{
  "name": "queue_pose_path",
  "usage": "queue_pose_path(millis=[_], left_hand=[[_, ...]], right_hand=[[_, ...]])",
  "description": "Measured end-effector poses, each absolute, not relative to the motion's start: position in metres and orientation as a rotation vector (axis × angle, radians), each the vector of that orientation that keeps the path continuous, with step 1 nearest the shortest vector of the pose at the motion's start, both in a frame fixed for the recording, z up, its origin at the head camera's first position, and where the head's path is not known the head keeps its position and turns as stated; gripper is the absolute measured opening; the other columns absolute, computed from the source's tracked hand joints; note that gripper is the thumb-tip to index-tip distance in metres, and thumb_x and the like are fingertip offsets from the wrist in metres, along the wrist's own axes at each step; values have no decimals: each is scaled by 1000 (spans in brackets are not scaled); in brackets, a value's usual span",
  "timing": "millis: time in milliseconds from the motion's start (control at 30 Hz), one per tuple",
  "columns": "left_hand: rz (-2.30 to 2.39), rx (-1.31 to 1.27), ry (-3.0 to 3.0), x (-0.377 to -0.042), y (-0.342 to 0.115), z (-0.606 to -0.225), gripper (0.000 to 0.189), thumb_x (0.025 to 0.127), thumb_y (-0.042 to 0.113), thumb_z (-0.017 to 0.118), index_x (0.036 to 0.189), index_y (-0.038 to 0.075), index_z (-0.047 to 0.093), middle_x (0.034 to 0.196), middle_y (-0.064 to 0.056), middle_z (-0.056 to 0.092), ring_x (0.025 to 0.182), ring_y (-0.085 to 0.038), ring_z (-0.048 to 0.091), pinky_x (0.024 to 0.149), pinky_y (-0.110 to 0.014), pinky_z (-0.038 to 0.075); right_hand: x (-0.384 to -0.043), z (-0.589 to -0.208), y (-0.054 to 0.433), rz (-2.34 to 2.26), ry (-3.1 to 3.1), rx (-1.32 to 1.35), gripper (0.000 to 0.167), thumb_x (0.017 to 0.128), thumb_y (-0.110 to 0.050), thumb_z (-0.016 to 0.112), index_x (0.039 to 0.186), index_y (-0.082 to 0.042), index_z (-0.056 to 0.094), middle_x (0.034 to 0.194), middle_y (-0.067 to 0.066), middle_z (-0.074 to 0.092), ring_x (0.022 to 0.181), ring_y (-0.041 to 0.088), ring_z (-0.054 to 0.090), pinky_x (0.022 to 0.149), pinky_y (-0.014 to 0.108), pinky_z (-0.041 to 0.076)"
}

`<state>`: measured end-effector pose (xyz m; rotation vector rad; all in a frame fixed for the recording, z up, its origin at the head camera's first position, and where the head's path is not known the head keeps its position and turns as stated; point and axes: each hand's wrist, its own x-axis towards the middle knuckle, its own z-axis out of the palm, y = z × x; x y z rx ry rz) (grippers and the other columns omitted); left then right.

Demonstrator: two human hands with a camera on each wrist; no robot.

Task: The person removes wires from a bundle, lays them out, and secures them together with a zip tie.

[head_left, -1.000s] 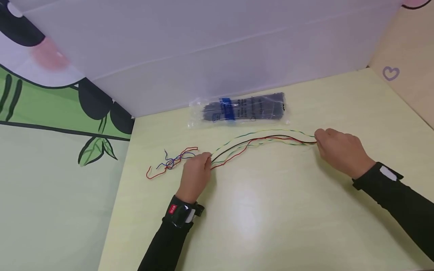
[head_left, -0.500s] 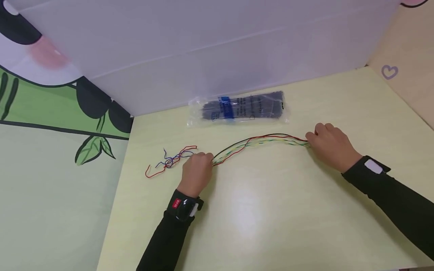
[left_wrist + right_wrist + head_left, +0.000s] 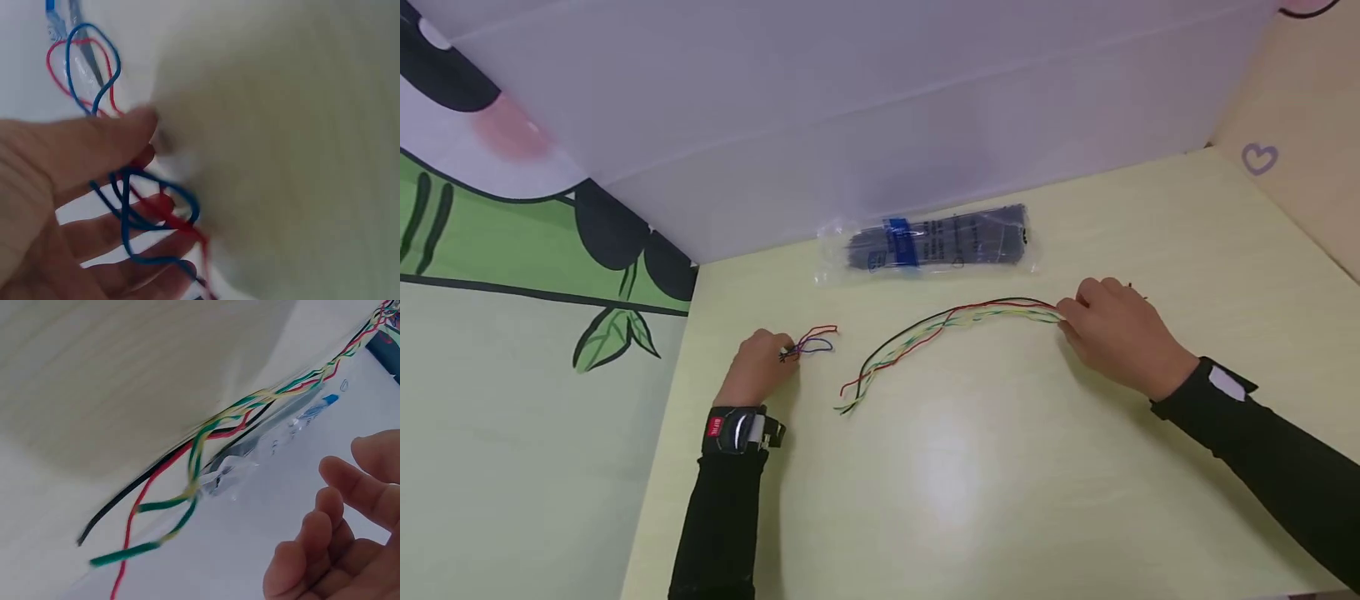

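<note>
My left hand (image 3: 754, 368) pinches a tangle of short blue and red wires (image 3: 817, 342) at the table's left. In the left wrist view the thumb lies across those wires, and blue loops (image 3: 125, 219) hang over the fingers. A longer bundle of black, red and twisted green-yellow wires (image 3: 992, 313) arcs across the middle of the table. My right hand (image 3: 1123, 346) is over its right end in the head view. The right wrist view shows that hand's fingers (image 3: 315, 530) loosely bent, apart from the wires, with nothing between thumb and forefinger.
Behind the long wires, a clear plastic bag of dark thin strips (image 3: 955, 237) with a blue band lies on the pale table (image 3: 1000, 467). A lilac panel (image 3: 850, 125) rises along the table's back edge, and a beige one (image 3: 1300, 108) stands at the right.
My left hand has let go of the long bundle's left end, moved left and taken hold of the blue and red wires. My right hand has shifted slightly left.
</note>
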<state>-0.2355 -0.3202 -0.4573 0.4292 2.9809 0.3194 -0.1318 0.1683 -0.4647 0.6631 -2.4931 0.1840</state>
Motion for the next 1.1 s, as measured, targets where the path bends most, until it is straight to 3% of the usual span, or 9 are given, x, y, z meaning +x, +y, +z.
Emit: queue_pose_path(millis=[133, 267, 467, 567, 733, 1100], left_hand=[[322, 435, 3131, -226, -309, -454, 10, 91, 11, 67, 96, 5, 74, 82, -10, 70, 69, -22, 55, 58, -30, 41], [276, 518, 3262, -206, -285, -434, 10, 91, 17, 69, 98, 12, 76, 77, -5, 71, 61, -20, 57, 49, -28, 40], [254, 893, 3383, -178, -239, -407, 11, 87, 16, 73, 96, 13, 78, 77, -4, 74, 65, -23, 66, 52, -33, 49], [260, 1006, 3423, -171, -225, -401, 8, 85, 15, 73, 92, 12, 78, 73, -3, 73, 62, -23, 63, 54, -34, 50], [213, 1047, 3454, -169, -221, -402, 6, 86, 17, 73, 86, 13, 77, 70, -1, 71, 58, -23, 60, 53, -35, 47], [344, 1075, 3305, -172, -214, -414, 19, 94, 33, 67, 103, 18, 74, 87, 3, 71, 74, -19, 61, 59, -33, 53]], right_hand=[[-132, -457, 145, 251, -2507, 761, 9, 80, -2, 71, 79, -4, 63, 69, 7, 47, 61, 22, 38, 58, 31, 32], [-133, -442, 112, 438, -2554, 852, 3, 88, -9, 67, 86, -10, 67, 76, 1, 54, 68, 15, 43, 64, 29, 38], [-141, -414, 44, 665, -2615, 862, 15, 95, -33, 63, 98, -19, 68, 87, -4, 62, 72, 8, 51, 60, 25, 41], [-147, -410, 17, 663, -2639, 839, 23, 97, -41, 59, 93, -20, 67, 82, -4, 61, 68, 8, 52, 55, 24, 38], [-151, -414, -1, 515, -2502, 839, 30, 97, -29, 60, 68, -21, 62, 66, -2, 50, 56, 12, 46, 46, 28, 31], [-153, -420, 21, 351, -2252, 750, 26, 94, -21, 62, 68, -17, 65, 63, -1, 53, 53, 15, 52, 45, 28, 34]])
